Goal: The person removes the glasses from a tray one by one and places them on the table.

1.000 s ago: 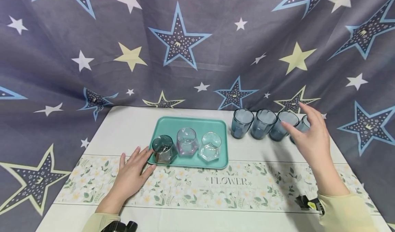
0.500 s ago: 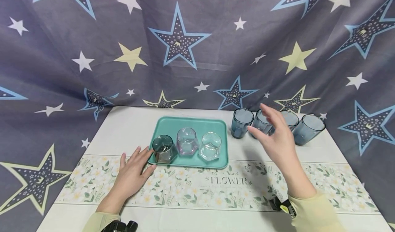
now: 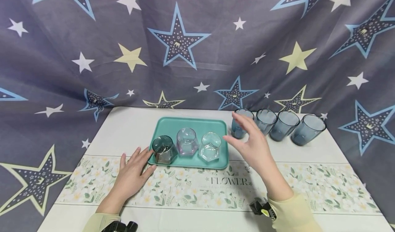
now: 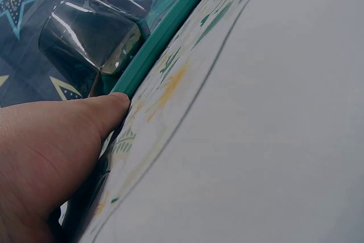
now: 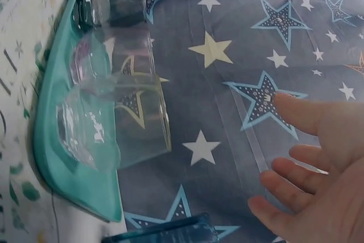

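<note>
While the word "FLOWER" (image 3: 229, 181) reads clearly on the flowered band (image 3: 216, 201) across the table (image 3: 185, 220), a smaller line beneath it is too faint to make out. The right hand (image 3: 254, 149) is spread wide, thumb and fingers well apart and holding nothing, near the right edge of the teal tray (image 3: 172, 124); seen from the head, it partly covers the leftmost of four blue tumblers (image 3: 284, 126). The left hand (image 3: 132, 177) lies with fingers extended at the tray's near left corner, thumb touching the rim. The tray's long axis runs left to right, and along it a smoky glass (image 3: 165, 151), a pink-tinted glass (image 3: 187, 142) and a clear glass (image 3: 210, 148) stand mouth up; the tumblers stand upright in a row to its right.
</note>
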A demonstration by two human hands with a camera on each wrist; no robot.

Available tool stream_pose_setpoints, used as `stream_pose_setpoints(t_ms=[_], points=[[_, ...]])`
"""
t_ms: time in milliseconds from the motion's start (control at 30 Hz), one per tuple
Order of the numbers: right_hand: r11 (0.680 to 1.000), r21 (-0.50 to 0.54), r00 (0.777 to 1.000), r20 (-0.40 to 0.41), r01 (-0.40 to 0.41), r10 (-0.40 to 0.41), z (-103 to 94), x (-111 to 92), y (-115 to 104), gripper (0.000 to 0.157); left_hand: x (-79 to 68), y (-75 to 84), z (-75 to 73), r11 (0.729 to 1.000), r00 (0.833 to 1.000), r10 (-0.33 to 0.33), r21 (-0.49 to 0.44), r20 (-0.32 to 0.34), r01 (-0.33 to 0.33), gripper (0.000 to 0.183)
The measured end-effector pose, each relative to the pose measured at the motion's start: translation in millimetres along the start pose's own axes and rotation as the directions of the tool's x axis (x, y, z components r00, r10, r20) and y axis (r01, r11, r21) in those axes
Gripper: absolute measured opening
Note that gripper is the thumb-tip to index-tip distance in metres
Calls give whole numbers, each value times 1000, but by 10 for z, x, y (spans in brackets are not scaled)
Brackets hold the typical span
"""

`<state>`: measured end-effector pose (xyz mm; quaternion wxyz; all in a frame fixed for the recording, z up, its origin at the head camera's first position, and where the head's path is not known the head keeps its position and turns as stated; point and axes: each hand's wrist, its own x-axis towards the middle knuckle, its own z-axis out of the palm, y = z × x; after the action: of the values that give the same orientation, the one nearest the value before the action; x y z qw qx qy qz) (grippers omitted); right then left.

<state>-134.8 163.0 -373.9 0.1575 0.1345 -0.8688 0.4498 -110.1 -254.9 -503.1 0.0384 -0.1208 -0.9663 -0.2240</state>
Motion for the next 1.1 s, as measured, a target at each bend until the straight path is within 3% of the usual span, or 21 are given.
stream_pose_setpoints(t_ms=[267,500,1100], points=[[999,-25,994,101,-27,30,153,-48,-18,83,-1,-14,20,1000,1000,3,1,-3,-3,65],[997,-40,976,210,-58,65,238,-82,-20,87,-7,-44,52,1000,1000,-5,1,7,5,66],[995,-61,942,322,-78,94,333,-94,52,90,0,-53,50,1000,1000,-3,5,2,3,65]])
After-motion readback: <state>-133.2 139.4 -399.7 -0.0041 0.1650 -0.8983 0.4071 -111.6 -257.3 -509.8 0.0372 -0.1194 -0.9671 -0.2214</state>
